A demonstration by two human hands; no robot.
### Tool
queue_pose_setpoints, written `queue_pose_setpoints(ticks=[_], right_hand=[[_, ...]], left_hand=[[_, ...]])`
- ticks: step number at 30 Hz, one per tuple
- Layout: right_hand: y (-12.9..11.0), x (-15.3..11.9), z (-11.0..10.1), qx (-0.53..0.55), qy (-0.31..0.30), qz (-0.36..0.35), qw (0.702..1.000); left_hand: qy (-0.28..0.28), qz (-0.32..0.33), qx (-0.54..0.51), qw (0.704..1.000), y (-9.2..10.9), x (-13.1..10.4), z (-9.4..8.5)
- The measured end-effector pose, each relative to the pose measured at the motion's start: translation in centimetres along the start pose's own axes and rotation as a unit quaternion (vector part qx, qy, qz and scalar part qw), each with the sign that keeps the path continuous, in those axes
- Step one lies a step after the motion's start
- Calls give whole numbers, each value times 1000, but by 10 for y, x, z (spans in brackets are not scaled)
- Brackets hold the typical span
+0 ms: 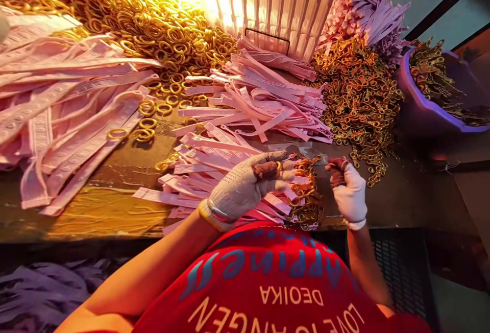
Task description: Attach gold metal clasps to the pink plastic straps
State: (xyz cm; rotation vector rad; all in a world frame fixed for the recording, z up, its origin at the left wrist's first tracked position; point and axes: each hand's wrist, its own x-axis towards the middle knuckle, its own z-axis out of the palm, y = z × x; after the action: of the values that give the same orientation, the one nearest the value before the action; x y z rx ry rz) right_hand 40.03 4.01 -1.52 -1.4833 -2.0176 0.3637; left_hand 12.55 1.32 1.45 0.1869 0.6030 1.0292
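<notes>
My left hand (248, 180), in a pale dotted glove with brown fingertips, is over the near pile of pink straps (214, 154). Its thumb is pressed in towards the fingers, and a small gold ring (278, 167) shows at the thumb tip. My right hand (350, 192), also gloved with dark brown fingertips, is held to the right with its fingers curled together. What those fingers hold, if anything, cannot be made out. Between the hands lies a heap of strap ends fitted with gold snap hooks (306, 190).
Gold rings (168, 31) are heaped at the back left. Wider pink straps (69, 98) cover the left. Loose gold hooks (356, 93) lie at the right, near a purple basin (432, 111) holding more. A ribbed, brightly lit panel (275, 6) stands behind.
</notes>
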Motion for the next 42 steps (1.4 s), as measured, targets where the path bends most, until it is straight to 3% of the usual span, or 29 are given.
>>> queue_pose_setpoints(ticks=[3, 6, 9, 13, 17, 20, 23, 25, 27, 29, 32, 37, 42], right_hand=[[-51, 2, 3, 65, -45, -141, 987], [-84, 11, 4, 56, -120, -239, 962], [-97, 21, 6, 91, -183, -303, 931], [-102, 24, 10, 190, -235, -313, 900], [-110, 11, 10, 231, -232, -229, 917], [-110, 1, 7, 325, -213, -38, 921], [-105, -2, 5, 407, -144, 118, 894], [-103, -2, 8, 430, -111, 147, 884], [-105, -3, 15, 441, -114, 148, 878], [-109, -5, 22, 446, -129, 134, 875], [-111, -11, 28, 403, -133, 91, 901], [-103, -13, 19, 206, -131, -57, 968], [-113, -10, 21, -56, -163, -144, 974]], left_hand=[[-15, 43, 136, 990, -3, -7, -4], [-46, 77, 273, 958, -4, -14, -6], [-70, 72, 344, 933, -1, -22, -10], [-102, 35, 353, 929, 6, -32, -11], [-150, 35, 349, 924, 6, -39, -13], [-149, 68, 363, 917, 3, -40, -20], [-80, 141, 383, 909, 4, -39, -28], [-56, 120, 374, 918, 5, -38, -29], [-52, 73, 347, 934, 2, -37, -25], [-31, 71, 315, 946, -4, -36, -18], [16, 127, 275, 953, -15, -34, -9], [25, 144, 254, 956, -22, -35, -4], [32, 149, 221, 963, -18, -33, 3]])
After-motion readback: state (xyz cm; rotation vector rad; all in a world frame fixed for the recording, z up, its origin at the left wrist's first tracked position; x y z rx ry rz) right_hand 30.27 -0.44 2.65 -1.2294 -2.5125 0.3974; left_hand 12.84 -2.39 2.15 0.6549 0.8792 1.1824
